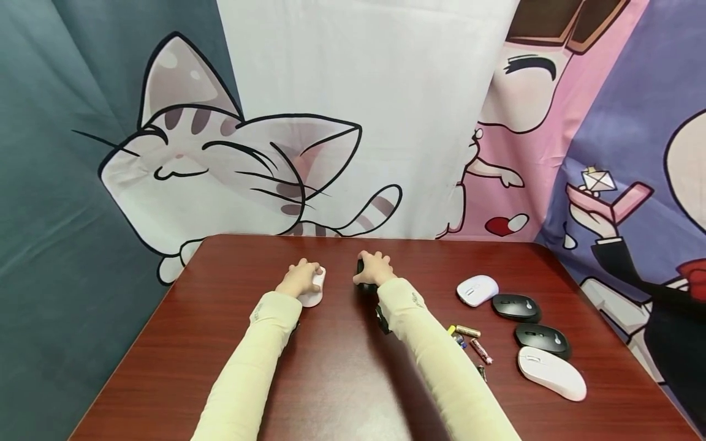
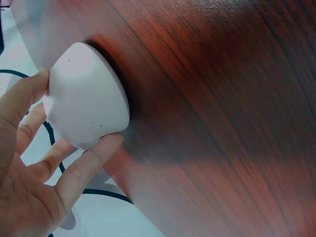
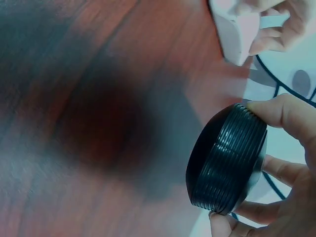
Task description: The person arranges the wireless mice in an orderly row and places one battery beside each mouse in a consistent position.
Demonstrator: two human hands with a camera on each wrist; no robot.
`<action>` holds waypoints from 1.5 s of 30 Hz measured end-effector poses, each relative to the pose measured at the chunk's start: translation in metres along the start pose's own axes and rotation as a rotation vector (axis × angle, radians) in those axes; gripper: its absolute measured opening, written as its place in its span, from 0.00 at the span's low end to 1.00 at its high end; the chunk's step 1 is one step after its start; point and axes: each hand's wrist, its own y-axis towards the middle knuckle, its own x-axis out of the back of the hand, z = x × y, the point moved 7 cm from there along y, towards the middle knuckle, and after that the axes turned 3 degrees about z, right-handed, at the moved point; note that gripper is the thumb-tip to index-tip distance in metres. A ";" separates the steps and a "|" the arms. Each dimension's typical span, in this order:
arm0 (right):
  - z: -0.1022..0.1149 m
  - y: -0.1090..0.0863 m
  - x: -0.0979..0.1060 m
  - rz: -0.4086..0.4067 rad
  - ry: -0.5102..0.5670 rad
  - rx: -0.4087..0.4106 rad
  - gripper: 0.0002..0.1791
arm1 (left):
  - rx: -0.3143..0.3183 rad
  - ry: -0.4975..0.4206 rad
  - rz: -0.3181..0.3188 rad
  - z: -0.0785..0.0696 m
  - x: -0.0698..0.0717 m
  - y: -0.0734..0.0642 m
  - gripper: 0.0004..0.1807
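Observation:
On the far half of the table, my left hand (image 1: 300, 278) pinches a white computer mouse (image 1: 313, 296) between thumb and fingers. In the left wrist view the mouse (image 2: 86, 94) shows its smooth rounded end, with the thumb on one edge and fingertips on the other. A little to the right, my right hand (image 1: 375, 269) grips a black mouse (image 3: 227, 160) with ribbed sides, its thumb and fingers on opposite sides. From above, the right hand covers most of that mouse. Whether either mouse touches the tabletop, I cannot tell.
Along the right side of the brown table (image 1: 182, 343) lie a small white mouse (image 1: 477, 290), two black mice (image 1: 516, 307) and a longer white mouse (image 1: 552, 373). Several loose batteries (image 1: 481, 351) lie beside the right forearm. Printed cloth (image 1: 364, 79) hangs behind the table.

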 end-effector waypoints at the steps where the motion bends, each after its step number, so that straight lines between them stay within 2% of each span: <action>1: 0.000 0.001 -0.003 0.001 0.000 -0.007 0.34 | 0.001 0.000 0.000 0.000 0.000 0.000 0.21; 8: 0.001 0.007 -0.014 0.012 0.011 -0.049 0.34 | -0.006 0.000 0.003 0.000 0.002 0.001 0.21; 17: 0.011 0.007 -0.020 -0.007 -0.039 -0.080 0.33 | -0.006 0.003 0.011 0.000 0.003 0.003 0.21; 24: 0.005 0.006 -0.023 -0.005 -0.036 -0.101 0.34 | -0.007 0.005 0.015 -0.003 0.000 0.006 0.20; 33: 0.005 0.008 -0.023 -0.015 -0.020 -0.097 0.34 | 0.008 0.015 0.023 -0.004 0.003 0.005 0.19; 41: 0.004 0.013 -0.038 0.024 -0.014 -0.094 0.33 | 0.018 -0.005 0.037 0.000 -0.002 -0.001 0.20; 45: 0.004 0.014 -0.038 0.017 -0.013 -0.100 0.33 | 0.013 -0.011 0.028 0.000 -0.001 0.000 0.20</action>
